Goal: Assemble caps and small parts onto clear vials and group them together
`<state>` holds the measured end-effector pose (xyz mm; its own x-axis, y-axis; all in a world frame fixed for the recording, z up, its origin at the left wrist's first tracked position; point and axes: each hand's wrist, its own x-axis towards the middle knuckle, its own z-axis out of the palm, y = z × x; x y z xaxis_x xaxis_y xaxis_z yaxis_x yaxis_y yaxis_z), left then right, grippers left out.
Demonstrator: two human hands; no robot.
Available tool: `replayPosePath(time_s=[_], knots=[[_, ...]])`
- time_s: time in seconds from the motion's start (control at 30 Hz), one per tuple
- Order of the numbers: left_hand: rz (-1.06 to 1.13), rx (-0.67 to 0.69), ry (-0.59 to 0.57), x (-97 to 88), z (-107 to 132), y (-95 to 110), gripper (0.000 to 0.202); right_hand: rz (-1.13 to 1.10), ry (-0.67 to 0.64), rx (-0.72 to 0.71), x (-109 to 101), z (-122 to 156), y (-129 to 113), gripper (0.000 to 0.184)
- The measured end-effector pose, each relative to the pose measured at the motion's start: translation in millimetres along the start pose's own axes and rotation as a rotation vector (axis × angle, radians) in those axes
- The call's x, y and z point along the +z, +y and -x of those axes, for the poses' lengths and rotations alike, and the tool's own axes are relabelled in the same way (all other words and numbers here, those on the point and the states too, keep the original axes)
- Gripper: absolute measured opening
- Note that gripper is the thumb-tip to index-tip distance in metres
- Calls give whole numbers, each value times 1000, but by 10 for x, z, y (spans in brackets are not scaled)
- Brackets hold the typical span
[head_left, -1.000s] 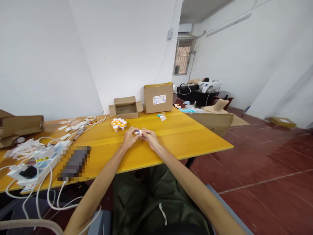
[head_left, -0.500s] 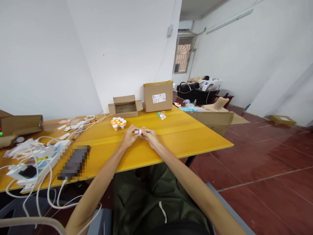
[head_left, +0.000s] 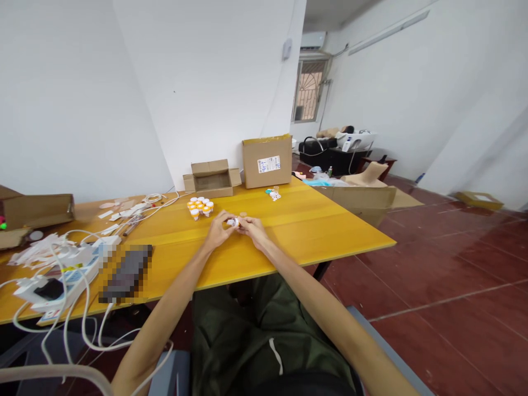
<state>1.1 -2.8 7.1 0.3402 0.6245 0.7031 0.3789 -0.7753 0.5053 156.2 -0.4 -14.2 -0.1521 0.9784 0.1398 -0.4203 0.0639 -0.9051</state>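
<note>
Over the yellow table [head_left: 305,236], both hands are closed around one small white piece with an orange band [head_left: 233,222]; its exact kind is too small to make out. My left hand [head_left: 216,231] pinches its white left end between thumb and fingers. At the other end, the fingers of my right hand [head_left: 252,228] are wrapped on it and cover part of it. Just behind my right fingers is a small tan round thing [head_left: 243,214]. Beyond my left hand, several similar white-and-orange pieces [head_left: 200,207] stand grouped together.
An open cardboard box [head_left: 212,184] and a taped, labelled carton [head_left: 267,163] stand at the back. Small white and green bits [head_left: 274,193] lie before the carton. On the left are a power strip [head_left: 78,283], white cables [head_left: 84,308] and a dark, blurred-out flat object [head_left: 126,273].
The held piece has turned slightly between my fingers, so its white end looks different. My hands keep nearly the same place.
</note>
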Motion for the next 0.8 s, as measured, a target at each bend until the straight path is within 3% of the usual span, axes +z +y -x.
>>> replayPosePath(time_s=[0.17,0.37,0.43,0.53,0.67,0.8], knots=[[78,-85,-9,16,13,-85,14,241,14,-103,4,-25,61,38],[138,-343,14,-12,10,-173,21,914,190,-433,-87,-5,-52,17],[184,-452,-1,-8,7,-190,24,1115,215,-500,-114,-16,-102,22],[266,-537,-29,13,7,-204,29,1328,128,-522,-158,-63,-126,37],[320,-570,-22,32,11,-213,32,1380,7,-468,-247,-142,-91,29],[330,-575,-3,35,15,-222,34,1119,43,-461,-315,-181,-74,22]])
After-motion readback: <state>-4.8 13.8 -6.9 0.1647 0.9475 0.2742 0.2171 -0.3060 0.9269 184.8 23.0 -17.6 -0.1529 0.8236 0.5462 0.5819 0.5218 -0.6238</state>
